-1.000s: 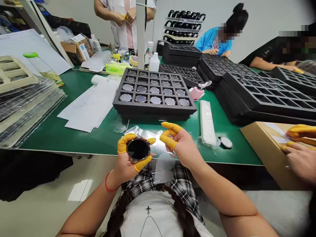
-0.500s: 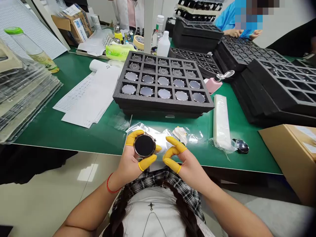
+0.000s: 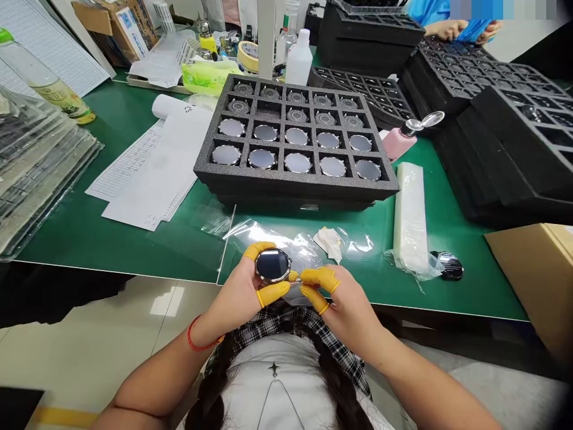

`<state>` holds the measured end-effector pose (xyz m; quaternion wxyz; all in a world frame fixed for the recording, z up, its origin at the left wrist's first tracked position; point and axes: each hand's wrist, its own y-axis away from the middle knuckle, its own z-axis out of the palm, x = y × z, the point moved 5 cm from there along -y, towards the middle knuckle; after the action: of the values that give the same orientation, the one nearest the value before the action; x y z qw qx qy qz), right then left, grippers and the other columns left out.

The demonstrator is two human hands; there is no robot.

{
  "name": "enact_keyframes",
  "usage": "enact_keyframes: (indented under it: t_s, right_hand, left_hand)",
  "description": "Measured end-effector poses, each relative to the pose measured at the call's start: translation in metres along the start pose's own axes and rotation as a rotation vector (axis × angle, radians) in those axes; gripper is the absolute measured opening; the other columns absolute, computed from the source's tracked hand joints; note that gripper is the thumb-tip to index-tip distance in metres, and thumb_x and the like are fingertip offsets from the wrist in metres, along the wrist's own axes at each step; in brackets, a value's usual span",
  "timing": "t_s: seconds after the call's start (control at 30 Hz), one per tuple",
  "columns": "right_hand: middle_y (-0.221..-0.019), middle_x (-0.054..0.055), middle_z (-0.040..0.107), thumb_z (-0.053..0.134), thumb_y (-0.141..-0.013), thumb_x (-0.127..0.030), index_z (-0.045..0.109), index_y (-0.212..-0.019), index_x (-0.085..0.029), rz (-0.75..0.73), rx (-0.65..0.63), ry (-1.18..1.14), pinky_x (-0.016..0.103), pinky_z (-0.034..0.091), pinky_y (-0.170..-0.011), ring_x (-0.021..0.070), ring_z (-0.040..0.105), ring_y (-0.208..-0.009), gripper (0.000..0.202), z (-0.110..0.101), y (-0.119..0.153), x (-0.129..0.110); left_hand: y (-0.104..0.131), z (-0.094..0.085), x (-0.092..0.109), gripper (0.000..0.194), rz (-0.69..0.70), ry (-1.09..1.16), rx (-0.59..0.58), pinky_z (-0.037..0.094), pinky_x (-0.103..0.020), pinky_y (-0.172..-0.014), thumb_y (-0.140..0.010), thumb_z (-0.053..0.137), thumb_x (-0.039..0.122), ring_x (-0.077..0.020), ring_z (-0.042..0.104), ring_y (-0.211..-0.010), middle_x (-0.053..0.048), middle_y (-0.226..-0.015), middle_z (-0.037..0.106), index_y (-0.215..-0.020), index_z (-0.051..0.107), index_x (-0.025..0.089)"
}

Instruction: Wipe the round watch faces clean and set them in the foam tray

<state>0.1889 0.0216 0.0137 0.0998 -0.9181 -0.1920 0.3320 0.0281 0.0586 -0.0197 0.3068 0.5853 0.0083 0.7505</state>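
Note:
A round watch case (image 3: 272, 264) with a dark glossy face and a silver rim, no strap showing, is held in my left hand (image 3: 245, 285). Yellow finger cots cover the gripping fingertips. My right hand (image 3: 347, 303), also in yellow cots, is just right of the watch, its thumb and fingers pinched close together. Something thin and pale seems to lie at those fingertips, too small to name. Beyond both hands a black foam tray (image 3: 295, 186) carries several similar watch cases in its compartments; the two front rows have pale, shiny faces, the back rows dark ones.
Clear plastic film (image 3: 264, 233) and a crumpled white tissue (image 3: 330, 243) lie before the tray. On the right are a white wrapped block (image 3: 409, 218), a black mouse-like object (image 3: 449, 266), a pink bottle (image 3: 398, 143) and a cardboard box (image 3: 532, 280). Papers (image 3: 156, 173) lie left. A co-worker's hands (image 3: 447, 30) show behind.
The watch in my left hand has moved slightly right and tilted, so its face now catches a reflection. My right fingers have closed together and come near the watch's edge. The view has shifted a little.

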Motion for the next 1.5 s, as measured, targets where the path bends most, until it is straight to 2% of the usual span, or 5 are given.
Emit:
enact_keyframes:
  t_s: [0.17,0.5,0.67,0.9,1.5]
  right_hand:
    - [-0.075,0.000,0.066,0.051,-0.094,-0.016,0.059,-0.093,-0.021,-0.028,0.013,0.052,0.030,0.045,-0.064,0.0164,0.056,-0.067,0.010,0.003,0.003,0.003]
    - [-0.093,0.001,0.065,0.057,-0.090,-0.013,0.062,-0.089,-0.028,-0.014,0.132,0.022,0.052,0.029,-0.106,0.0224,0.057,-0.100,0.016,-0.024,0.016,-0.014]
    - [-0.099,0.003,0.065,0.063,-0.088,-0.022,0.060,-0.079,-0.025,0.192,0.097,-0.379,0.046,0.038,-0.100,0.0224,0.057,-0.101,0.009,-0.043,0.001,-0.006]
    - [-0.127,0.002,0.060,0.070,-0.083,-0.043,0.063,-0.069,-0.021,0.741,-0.188,-0.973,0.042,0.036,-0.103,0.0244,0.055,-0.114,0.027,-0.009,-0.007,0.011]
    - [-0.107,0.002,0.062,0.075,-0.078,-0.038,0.068,-0.075,-0.020,0.789,-0.161,-1.153,0.029,0.050,-0.078,0.0141,0.058,-0.084,0.019,0.007,-0.006,0.012]
  left_hand:
    - [-0.002,0.004,-0.001,0.057,-0.002,-0.008,-0.005,0.056,-0.036,-0.092,-0.075,0.077,0.021,-0.0227,0.073,-0.097,-0.004,-0.107,0.069,-0.119,0.041,0.026]
    - [-0.010,-0.003,-0.001,0.052,-0.014,-0.025,0.121,0.053,-0.038,-0.093,-0.074,0.078,0.024,-0.0223,0.071,-0.097,-0.003,-0.103,0.068,-0.114,0.044,0.023]
    - [-0.007,0.003,-0.007,0.058,-0.021,-0.106,-0.026,0.056,-0.032,-0.083,-0.074,0.078,0.020,-0.0180,0.071,-0.088,0.000,-0.100,0.066,-0.118,0.042,0.027]
    - [0.005,0.020,-0.005,0.053,0.085,-0.346,-0.114,0.055,-0.026,-0.075,-0.078,0.075,0.025,-0.0139,0.065,-0.084,0.000,-0.107,0.064,-0.122,0.046,0.028]
    - [0.011,0.017,-0.010,0.056,0.116,-0.489,-0.135,0.054,-0.030,-0.081,-0.080,0.073,0.027,-0.0184,0.066,-0.093,-0.002,-0.113,0.063,-0.127,0.042,0.032]
